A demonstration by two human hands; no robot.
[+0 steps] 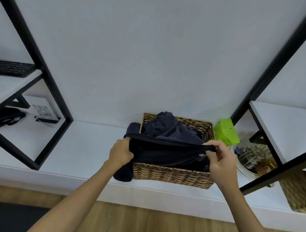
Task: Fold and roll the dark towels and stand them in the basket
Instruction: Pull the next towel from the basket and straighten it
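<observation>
Your left hand [121, 150] grips one end of a dark towel [166, 153] and your right hand [218, 156] pinches the other, stretching it over the wicker basket [171, 176] on the white shelf [84, 147]. Inside the basket a crumpled dark towel heap [167, 129] rises above the rim; more dark cloth [123, 173] hangs outside the basket's left wall. A green box [226, 132] stands just right of the basket.

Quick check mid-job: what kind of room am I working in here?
Probably a home or studio storage nook: a white built-in shelf with black metal frames, a wicker basket of dark towels, and a keyboard shelved at left.
</observation>
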